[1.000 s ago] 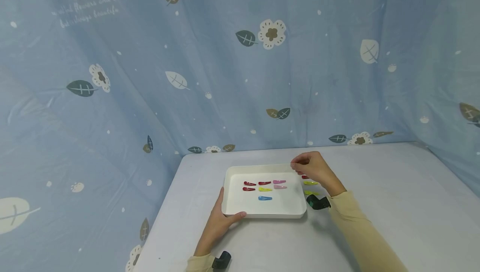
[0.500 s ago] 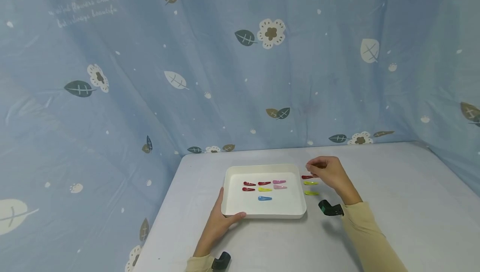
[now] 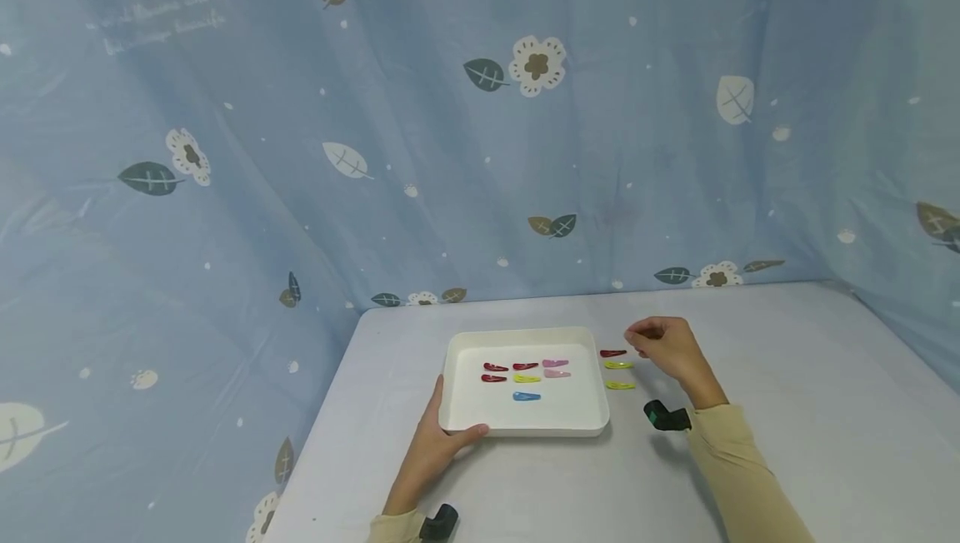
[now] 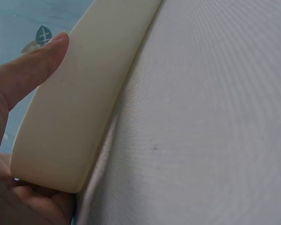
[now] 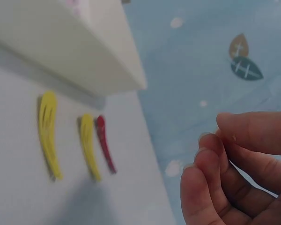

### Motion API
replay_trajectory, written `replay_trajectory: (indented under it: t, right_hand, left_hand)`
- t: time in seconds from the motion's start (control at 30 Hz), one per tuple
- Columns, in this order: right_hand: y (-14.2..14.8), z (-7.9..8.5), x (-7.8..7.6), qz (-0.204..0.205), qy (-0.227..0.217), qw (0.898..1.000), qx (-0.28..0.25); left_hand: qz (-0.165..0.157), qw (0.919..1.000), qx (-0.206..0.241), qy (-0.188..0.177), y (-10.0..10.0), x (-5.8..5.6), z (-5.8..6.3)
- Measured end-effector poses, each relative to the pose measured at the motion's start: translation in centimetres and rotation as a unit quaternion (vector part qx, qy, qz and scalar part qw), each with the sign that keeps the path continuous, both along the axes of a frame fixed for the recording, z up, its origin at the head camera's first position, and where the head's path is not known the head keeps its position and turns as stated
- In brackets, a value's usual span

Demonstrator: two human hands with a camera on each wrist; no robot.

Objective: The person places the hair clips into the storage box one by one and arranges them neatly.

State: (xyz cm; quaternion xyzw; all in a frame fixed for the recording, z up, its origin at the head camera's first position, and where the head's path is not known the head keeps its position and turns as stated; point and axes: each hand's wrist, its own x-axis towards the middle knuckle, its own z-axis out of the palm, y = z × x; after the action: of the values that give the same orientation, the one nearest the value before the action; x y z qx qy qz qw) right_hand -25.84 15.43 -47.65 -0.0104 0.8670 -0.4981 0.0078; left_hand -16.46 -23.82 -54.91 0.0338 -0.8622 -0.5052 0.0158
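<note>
In the head view a shallow white tray [image 3: 558,416] holds several snap hair clips: three dark red, a yellow clip [image 3: 527,378], two pink or purple, and a blue clip [image 3: 527,396]. My left hand [image 3: 433,447] grips the tray's near left corner, thumb on the front wall [image 4: 79,93], fingers round the side. Just right of the tray, on the table, lie a dark red clip [image 3: 612,353] and two yellow clips [image 5: 49,133]. Above and right of them hovers my right hand [image 3: 671,351], fingers loosely bent, thumb near the index fingertip. No clip shows between its fingers [image 5: 196,187].
A white cloth covers the table [image 3: 787,376]. Behind and at the left hangs a blue curtain [image 3: 600,135] printed with leaves and flowers. Black wrist cameras [image 3: 666,415] sit on both sleeves.
My right hand has moved right from the tray's far right corner to beyond the loose clips, uncovering the dark red one. My left hand and the tray stay put.
</note>
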Motion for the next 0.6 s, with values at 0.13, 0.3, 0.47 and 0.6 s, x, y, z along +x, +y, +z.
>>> replay_trajectory:
  t: [0.13, 0.3, 0.47, 0.6]
  right_hand:
    - [0.5, -0.8, -0.3, -0.006, -0.011, 1.0, 0.015]
    - [0.8, -1.7, -0.7, -0.008, -0.026, 0.999, 0.024]
    - [1.0, -2.6, -1.0, -0.012, -0.041, 0.998, 0.036]
    - [1.0, -3.2, -1.2, -0.017, -0.048, 0.997, 0.051]
  left_hand:
    - [-0.001, 1.0, -0.003, 0.002, 0.0, 0.0, 0.0]
    - [0.003, 1.0, -0.002, -0.002, -0.1, 0.1, 0.2]
    - [0.002, 1.0, -0.002, -0.001, 0.0, 0.1, 0.2]
    - [0.003, 1.0, 0.0, -0.002, 0.1, 0.1, 0.2]
